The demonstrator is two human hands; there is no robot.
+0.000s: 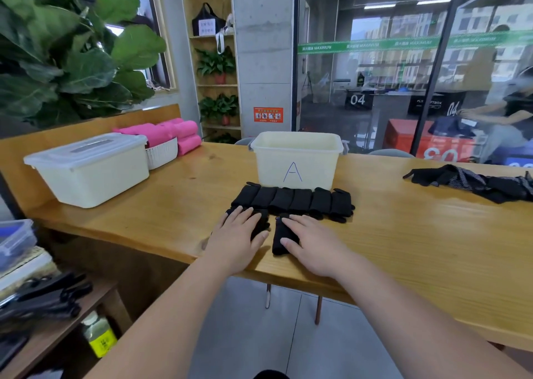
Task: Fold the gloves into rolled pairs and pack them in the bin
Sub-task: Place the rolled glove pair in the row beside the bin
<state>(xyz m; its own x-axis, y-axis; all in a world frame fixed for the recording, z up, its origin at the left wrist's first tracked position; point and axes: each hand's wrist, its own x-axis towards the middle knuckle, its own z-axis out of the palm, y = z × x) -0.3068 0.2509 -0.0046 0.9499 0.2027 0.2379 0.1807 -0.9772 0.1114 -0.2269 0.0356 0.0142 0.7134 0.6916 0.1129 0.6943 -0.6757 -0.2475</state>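
Black knit gloves [279, 243] are lying at the counter's [403, 234] near edge, just before the rolled pairs [291, 201] and the bin [297, 159]. Left grip [236, 240] and right grip [311, 246] are pressing them flat, fingers straight, pinching nothing. Soft, light and limp, they are probably calling for a hold across one end's full width.

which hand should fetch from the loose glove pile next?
Right, probably. The loose glove pile lies far along the table on the side of the right hand; the left hand would have to cross the body. Both hands press flat on black gloves.
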